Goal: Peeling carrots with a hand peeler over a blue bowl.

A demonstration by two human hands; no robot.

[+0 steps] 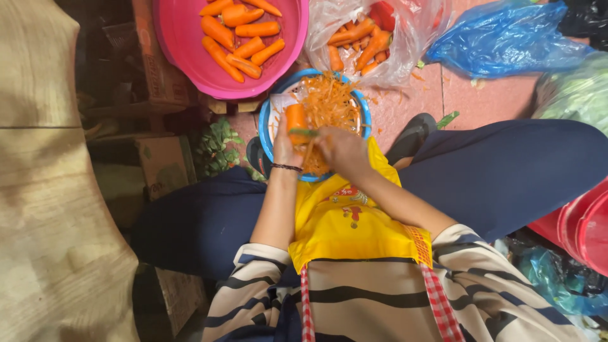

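My left hand (285, 149) grips an orange carrot (295, 117) upright over a blue-rimmed bowl (265, 123) on the floor between my knees. My right hand (342, 151) holds a green-handled peeler (305, 133) against the carrot's side. The bowl holds a heap of thin orange carrot peelings (329, 101). A dark bracelet sits on my left wrist. A yellow apron covers my lap.
A pink basin (174, 38) with several peeled carrots stands at top centre-left. A clear plastic bag (411, 31) of carrots lies beside it, then a blue plastic bag (506, 38). Red buckets (582, 228) stand at right. A wooden surface (50, 190) fills the left.
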